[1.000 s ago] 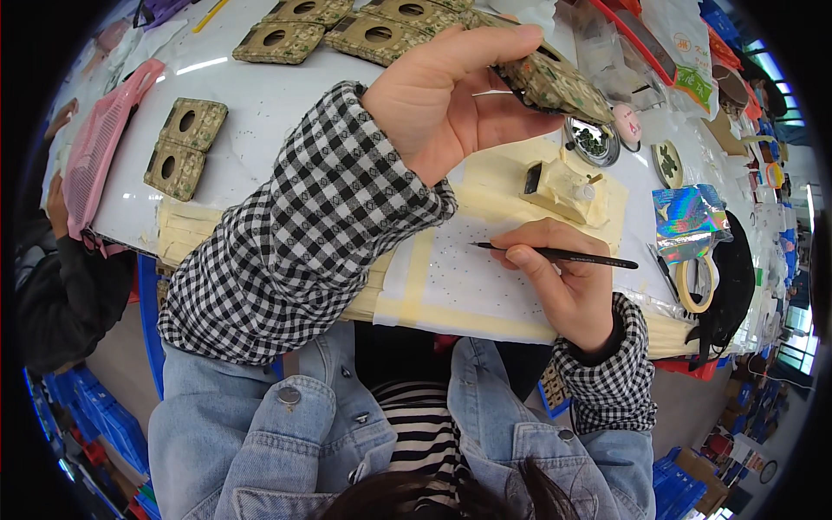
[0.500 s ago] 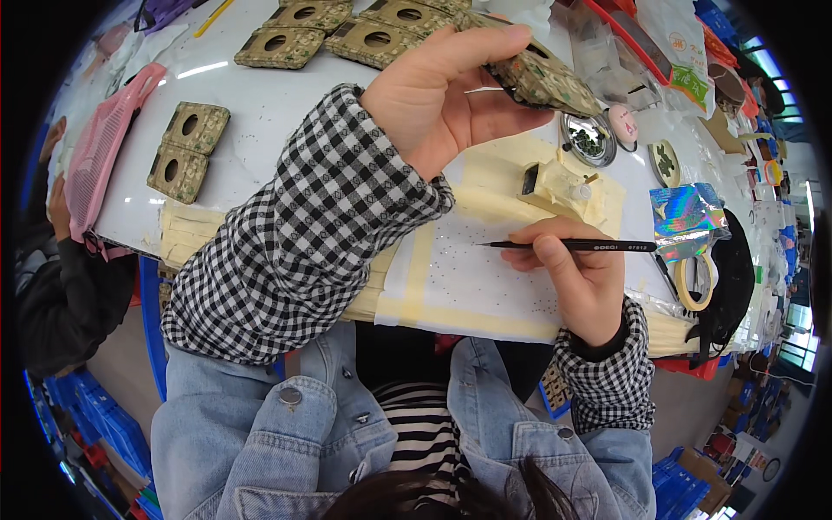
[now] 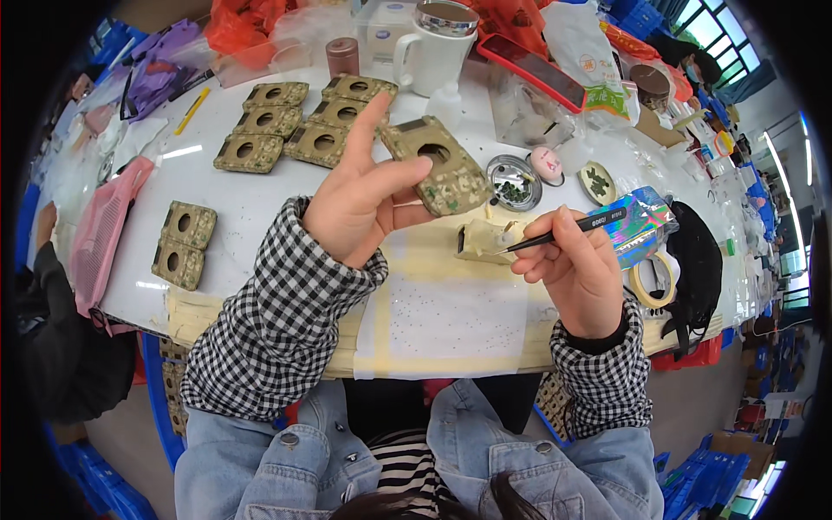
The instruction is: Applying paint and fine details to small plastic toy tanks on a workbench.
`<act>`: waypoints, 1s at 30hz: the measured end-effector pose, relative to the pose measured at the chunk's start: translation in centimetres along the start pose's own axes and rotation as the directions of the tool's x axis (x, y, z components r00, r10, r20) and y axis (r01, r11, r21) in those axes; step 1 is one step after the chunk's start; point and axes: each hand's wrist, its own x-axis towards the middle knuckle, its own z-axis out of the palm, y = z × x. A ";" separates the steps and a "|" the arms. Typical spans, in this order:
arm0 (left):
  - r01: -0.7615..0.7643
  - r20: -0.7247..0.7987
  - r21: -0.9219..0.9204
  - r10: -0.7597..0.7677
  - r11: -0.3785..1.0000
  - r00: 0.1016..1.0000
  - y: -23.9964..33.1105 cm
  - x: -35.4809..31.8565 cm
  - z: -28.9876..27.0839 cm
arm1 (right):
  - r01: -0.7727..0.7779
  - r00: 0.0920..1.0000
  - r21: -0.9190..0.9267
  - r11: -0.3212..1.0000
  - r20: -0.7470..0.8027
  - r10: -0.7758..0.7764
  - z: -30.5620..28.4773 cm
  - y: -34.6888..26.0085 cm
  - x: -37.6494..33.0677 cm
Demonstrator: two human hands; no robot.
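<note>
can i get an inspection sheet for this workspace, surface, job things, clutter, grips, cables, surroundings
Surface: white table, speckled white sheet by the near edge
Job's things: one camouflage piece held up; more camouflage pieces on the table
Clutter: white mug, red-edged phone, pink basket
Grips: left grip holds the camouflage piece, right grip a slim black tool
Cables: nothing clearly seen
Surroundings: another person's dark sleeve at left, blue crates lower right
</note>
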 end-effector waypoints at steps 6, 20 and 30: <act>0.170 0.161 0.141 -0.192 0.975 0.968 0.6 -1.0 0.6 | 0.592 0.777 -0.595 0.543 0.241 -0.582 1.7 -2.3 0.6; 0.199 0.150 0.245 -0.239 0.949 0.959 0.1 -1.5 0.8 | 0.643 0.345 -0.556 -0.527 0.825 -0.449 2.3 -1.6 0.8; 0.126 0.126 0.269 -0.165 0.955 0.978 -0.1 -1.5 1.2 | 0.640 0.364 -0.569 -0.516 0.816 -0.449 2.3 -1.4 0.8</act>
